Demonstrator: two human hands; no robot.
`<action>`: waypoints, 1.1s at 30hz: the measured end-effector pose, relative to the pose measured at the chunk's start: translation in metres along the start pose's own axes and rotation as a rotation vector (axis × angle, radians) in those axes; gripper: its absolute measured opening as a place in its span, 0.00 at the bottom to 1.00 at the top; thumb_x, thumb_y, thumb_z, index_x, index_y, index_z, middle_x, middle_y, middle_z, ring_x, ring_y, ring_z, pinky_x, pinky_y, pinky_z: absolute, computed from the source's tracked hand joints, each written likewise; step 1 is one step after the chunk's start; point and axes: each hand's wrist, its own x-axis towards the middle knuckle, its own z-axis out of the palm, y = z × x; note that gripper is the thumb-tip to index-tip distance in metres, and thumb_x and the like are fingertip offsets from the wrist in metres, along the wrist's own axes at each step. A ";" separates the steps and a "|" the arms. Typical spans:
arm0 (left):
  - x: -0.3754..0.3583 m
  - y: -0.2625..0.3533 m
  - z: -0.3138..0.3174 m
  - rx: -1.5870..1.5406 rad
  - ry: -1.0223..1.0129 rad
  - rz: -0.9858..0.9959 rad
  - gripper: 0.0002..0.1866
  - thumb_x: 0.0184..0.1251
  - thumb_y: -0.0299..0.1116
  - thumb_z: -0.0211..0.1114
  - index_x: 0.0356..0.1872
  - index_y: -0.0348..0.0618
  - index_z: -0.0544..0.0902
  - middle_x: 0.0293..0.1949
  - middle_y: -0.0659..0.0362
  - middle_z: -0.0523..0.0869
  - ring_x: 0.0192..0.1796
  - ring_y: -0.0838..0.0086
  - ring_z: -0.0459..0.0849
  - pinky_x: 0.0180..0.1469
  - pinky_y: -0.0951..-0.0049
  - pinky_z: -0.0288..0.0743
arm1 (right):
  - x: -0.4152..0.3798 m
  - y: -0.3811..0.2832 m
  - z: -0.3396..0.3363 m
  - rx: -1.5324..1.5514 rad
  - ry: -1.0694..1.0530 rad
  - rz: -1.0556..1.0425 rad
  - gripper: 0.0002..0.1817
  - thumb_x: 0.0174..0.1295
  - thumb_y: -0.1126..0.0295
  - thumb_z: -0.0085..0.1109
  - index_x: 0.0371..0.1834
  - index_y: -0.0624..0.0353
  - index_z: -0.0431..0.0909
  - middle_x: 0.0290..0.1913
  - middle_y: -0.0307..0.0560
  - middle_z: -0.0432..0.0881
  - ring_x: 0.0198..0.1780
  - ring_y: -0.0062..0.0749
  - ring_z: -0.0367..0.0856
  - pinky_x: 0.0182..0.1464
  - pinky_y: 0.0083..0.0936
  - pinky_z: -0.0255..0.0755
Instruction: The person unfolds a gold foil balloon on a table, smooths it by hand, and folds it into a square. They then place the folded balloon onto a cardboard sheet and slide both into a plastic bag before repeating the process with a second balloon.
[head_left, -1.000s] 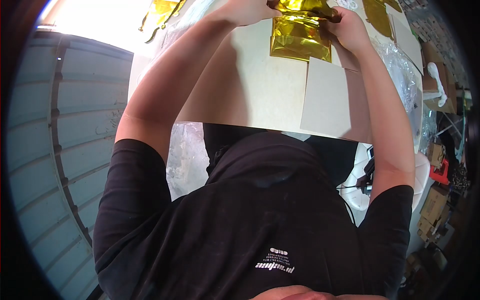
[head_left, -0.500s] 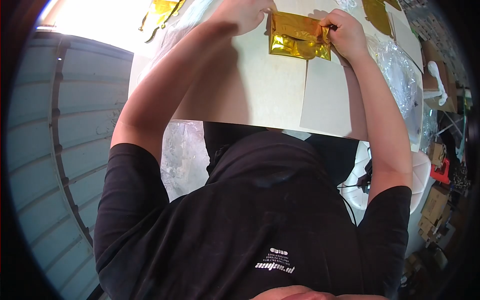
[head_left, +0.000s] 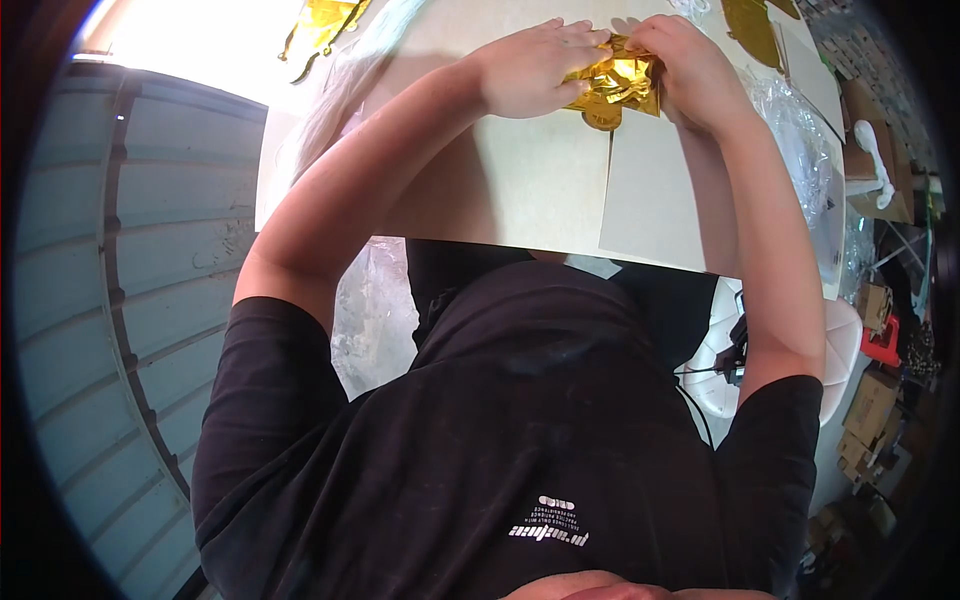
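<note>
Bright white glare [head_left: 190, 55] upper left, ribbed blue-grey panelling [head_left: 180, 240] below, pale tabletop [head_left: 540, 190], white padded seat [head_left: 842, 350]

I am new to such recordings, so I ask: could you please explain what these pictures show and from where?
No machine here: a person works bare-handed. One head-worn camera looks forward and down, so a black T-shirt fills much of the lower picture. The left hand lies spread over crumpled gold foil; the right hand bends its fingers at the foil's right edge, but its grip is unclear. On the table also lie a flat pale sheet, clear plastic and other gold foil pieces.
</note>
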 end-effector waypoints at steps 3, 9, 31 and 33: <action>0.000 -0.001 0.003 -0.019 0.026 0.011 0.28 0.87 0.33 0.58 0.83 0.43 0.73 0.86 0.49 0.70 0.89 0.52 0.64 0.92 0.48 0.51 | 0.050 -0.013 0.026 0.617 0.998 -0.788 0.10 0.63 0.75 0.73 0.47 0.62 0.91 0.37 0.51 0.93 0.34 0.43 0.91 0.41 0.37 0.84; -0.001 0.004 0.000 0.007 0.025 0.004 0.28 0.87 0.32 0.58 0.83 0.42 0.73 0.87 0.49 0.70 0.89 0.52 0.64 0.92 0.49 0.52 | -0.027 -0.006 0.016 0.201 -0.031 0.102 0.27 0.82 0.72 0.51 0.83 0.56 0.76 0.87 0.49 0.72 0.89 0.45 0.64 0.89 0.39 0.59; -0.007 0.034 -0.013 -0.105 -0.012 -0.049 0.28 0.83 0.52 0.66 0.73 0.45 0.84 0.79 0.50 0.81 0.85 0.53 0.72 0.89 0.52 0.61 | -0.031 0.008 0.031 0.350 0.040 0.133 0.21 0.83 0.75 0.52 0.75 0.61 0.82 0.81 0.52 0.80 0.86 0.46 0.71 0.86 0.37 0.65; -0.006 0.032 -0.010 -0.173 0.149 -0.042 0.28 0.83 0.47 0.68 0.75 0.44 0.83 0.79 0.44 0.79 0.83 0.50 0.74 0.85 0.54 0.67 | -0.030 0.011 0.029 0.387 -0.034 0.188 0.20 0.83 0.76 0.52 0.72 0.62 0.84 0.79 0.51 0.82 0.85 0.46 0.73 0.85 0.37 0.66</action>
